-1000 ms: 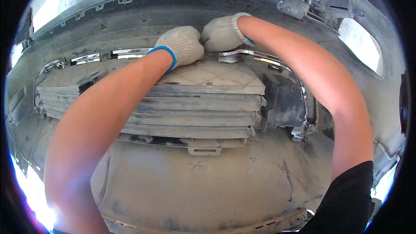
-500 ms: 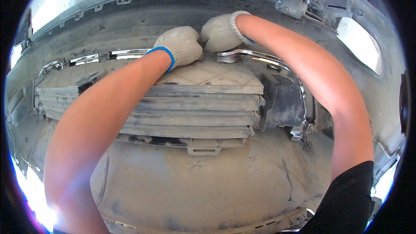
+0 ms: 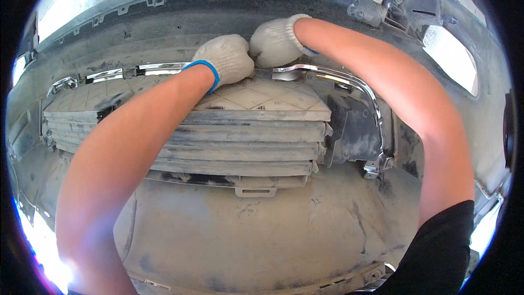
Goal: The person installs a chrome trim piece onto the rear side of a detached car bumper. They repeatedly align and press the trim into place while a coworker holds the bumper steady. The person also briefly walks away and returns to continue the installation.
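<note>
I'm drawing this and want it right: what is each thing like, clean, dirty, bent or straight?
Left hand: gloved, curled; fingertips hidden, grip can't be told
Right hand: gloved, curled, close to the left; grip can't be told
Slatted part: dusty, smudged dark in places
Chrome strip: shiny, curving down at its right
Big lower panel: dusty, marked

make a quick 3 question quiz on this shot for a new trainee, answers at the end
1. True or false: the left hand and the right hand both wear knitted gloves.
2. Multiple choice: which part shows just below the hands in the picture? A) a tyre B) a slatted grille C) a headlamp
3. Fill in: the band around the left glove's wrist edge is coloured ____.

Key: 1. True. 2. B. 3. Blue.
</note>
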